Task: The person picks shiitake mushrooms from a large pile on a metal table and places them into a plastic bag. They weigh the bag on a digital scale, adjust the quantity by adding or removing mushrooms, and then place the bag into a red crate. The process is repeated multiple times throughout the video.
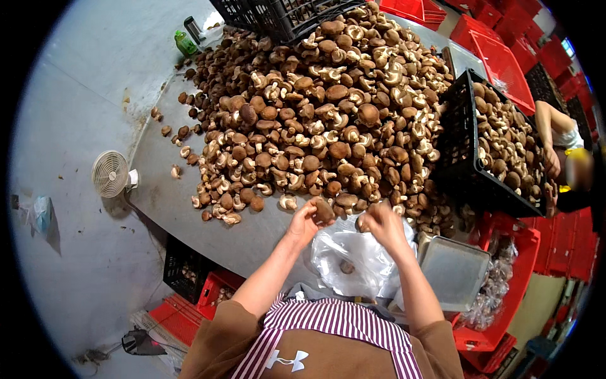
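Observation:
A big heap of brown and cream mushrooms (328, 107) covers a grey table (164, 189). At its near edge my left hand (304, 221) grips one brown mushroom (324, 210) between its fingers. Close beside it, my right hand (384, 224) is curled around another mushroom (363, 222). Just below both hands lies an open clear plastic bag (353, 259) with a single mushroom (346, 268) inside it.
A black crate (457, 151) full of mushrooms stands at the right, with another person's arm (555, 136) over it. A metal tray (454, 271) sits beside the bag on a red crate (517, 284). A small white fan (111, 174) and a green bottle (185, 43) are at the left.

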{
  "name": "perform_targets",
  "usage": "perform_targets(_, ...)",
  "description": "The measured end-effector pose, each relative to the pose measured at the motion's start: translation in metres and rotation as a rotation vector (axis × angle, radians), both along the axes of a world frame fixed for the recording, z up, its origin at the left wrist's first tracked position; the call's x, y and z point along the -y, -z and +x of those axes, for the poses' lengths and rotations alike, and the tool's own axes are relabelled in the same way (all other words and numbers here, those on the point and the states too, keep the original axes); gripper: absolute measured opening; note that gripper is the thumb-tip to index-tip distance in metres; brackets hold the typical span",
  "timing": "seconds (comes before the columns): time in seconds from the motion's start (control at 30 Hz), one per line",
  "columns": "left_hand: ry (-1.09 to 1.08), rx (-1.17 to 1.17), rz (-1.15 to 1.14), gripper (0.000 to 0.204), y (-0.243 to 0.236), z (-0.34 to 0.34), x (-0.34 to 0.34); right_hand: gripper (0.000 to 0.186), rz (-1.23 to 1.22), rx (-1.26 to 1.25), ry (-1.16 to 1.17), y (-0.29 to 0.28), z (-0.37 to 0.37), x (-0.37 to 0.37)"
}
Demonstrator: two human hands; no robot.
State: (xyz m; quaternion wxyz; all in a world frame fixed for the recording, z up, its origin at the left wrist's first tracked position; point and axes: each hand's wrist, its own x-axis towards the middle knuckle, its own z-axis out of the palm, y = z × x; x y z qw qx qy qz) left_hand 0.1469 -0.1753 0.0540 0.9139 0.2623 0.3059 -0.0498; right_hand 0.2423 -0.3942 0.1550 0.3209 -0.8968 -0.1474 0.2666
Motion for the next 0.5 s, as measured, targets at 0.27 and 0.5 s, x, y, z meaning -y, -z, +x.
perform_targets(0.27, 0.064, -0.016, -0.029, 0.022, 0.027, -0.02, 0.005, 0.034, 0.02, 0.57, 0.022, 0.068, 0.073, -0.078)
perform_targets(0.5, 0.119, 0.137, -0.196, 0.053, -0.028, -0.007, 0.009, 0.036, 0.44, -0.048, -0.215, 0.039, 0.024, -0.048)
